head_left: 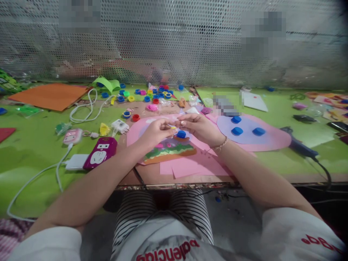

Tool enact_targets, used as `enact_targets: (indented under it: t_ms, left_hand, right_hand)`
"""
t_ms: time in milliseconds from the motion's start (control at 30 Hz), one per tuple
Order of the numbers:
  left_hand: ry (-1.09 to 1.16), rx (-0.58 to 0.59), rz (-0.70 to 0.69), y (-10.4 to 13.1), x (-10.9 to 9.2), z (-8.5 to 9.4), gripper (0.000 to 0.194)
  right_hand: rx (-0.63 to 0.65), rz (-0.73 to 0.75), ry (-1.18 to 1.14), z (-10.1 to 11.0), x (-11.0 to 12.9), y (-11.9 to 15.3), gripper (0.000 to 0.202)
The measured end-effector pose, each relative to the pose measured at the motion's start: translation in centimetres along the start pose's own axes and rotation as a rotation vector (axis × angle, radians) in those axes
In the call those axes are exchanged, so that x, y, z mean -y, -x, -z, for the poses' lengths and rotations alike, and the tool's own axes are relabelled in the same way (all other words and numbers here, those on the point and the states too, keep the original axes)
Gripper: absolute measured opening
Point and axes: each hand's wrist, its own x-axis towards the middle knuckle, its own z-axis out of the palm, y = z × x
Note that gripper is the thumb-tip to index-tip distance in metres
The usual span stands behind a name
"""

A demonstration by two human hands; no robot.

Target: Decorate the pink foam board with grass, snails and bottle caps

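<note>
My left hand (158, 132) is closed in a pinch, with a small yellow piece (173, 128) showing at its fingertips. Close beside it, my right hand (202, 127) has its thumb and fingers pressed together; what they hold, if anything, is too small to name. Both hands hover over a pink paper cutout (133, 135) bearing green and orange layered shapes (170, 154). A blue bottle cap (181, 134) sits on this cutout just below the fingertips. To the right, a second pink cutout with a lilac middle (246, 142) carries several blue caps (237, 131).
Loose coloured caps and rings (146, 98) lie at the back. A purple power strip (100, 153), white cable (81, 117) and orange paper (51, 96) are left. Pink sheets (195, 166) lie in front. A dark corded tool (301, 145) rests right. A perforated metal panel (174, 43) stands behind.
</note>
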Motion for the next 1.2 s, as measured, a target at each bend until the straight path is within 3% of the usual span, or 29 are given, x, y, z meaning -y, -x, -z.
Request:
enact_targets:
  t_ms: [267,433,667,1200]
  left_hand:
    - [-0.080,0.094,-0.051,0.4,0.0,-0.1,0.016]
    - [0.016,0.154,0.003,0.5,0.0,-0.5,0.025]
    - [0.085,0.119,0.041,0.5,0.1,-0.5,0.043]
    - [0.150,0.154,0.056,0.8,-0.5,-0.6,0.043]
  right_hand:
    - [0.031,0.016,-0.087,-1.0,0.3,0.6,0.021]
    - [0.057,-0.020,-0.135,-1.4,0.4,0.9,0.021]
    - [0.179,-0.043,-0.228,-1.9,0.5,1.2,0.018]
    - [0.190,-0.110,-0.195,-1.7,0.6,1.3,0.019]
